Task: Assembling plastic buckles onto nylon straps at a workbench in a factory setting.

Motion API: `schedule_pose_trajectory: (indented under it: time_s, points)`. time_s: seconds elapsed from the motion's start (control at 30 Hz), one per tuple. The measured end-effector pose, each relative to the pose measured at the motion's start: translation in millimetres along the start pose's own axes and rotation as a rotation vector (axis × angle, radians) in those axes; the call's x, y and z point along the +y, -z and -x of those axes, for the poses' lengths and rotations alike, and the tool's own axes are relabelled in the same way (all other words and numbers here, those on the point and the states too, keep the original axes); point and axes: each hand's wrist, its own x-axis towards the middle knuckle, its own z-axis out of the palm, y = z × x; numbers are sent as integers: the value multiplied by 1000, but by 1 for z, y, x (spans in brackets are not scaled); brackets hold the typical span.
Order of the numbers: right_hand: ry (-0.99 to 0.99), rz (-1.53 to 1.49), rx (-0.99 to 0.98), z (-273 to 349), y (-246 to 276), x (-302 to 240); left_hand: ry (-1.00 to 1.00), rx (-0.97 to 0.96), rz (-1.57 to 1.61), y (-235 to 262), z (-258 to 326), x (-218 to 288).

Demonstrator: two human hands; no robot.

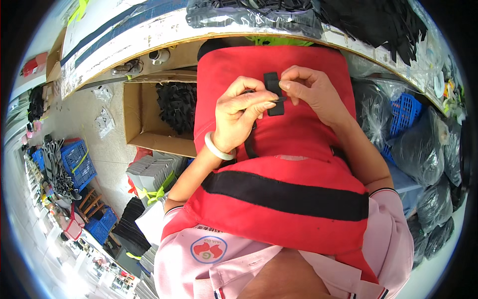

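Over the red apron (303, 124) on my lap, my two hands work close together on a short black webbing strap (272, 80). My left hand (238, 110), with a white bangle at its wrist, pinches the strap between thumb and forefinger, where a small dark piece crosses it. On the strap's other side is my right hand (309, 90), its thumb and forefinger closed together near the strap's edge. Whether those right fingertips grip the strap or something small beside it I cannot make out. Another thin black strip (250, 144) hangs below my left hand.
Ahead runs a bench edge (149, 55) bearing a clear bag of black parts (254, 20) and a heap of black strips (373, 25). An open cardboard box (139, 138) of black pieces stands left. Filled plastic bags (420, 149) and a blue crate (406, 115) are at right.
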Motion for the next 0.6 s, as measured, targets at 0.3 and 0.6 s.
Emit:
schedule_pose_trajectory:
  time_s: [0.3, 0.6]
  points:
    - [-1, -198, 15, -8, 0, 5, -53, -47, -29, -1, 4, 2]
    - [70, -163, 105, -8, -6, 8, -94, -55, -68, 1, 10, -3]
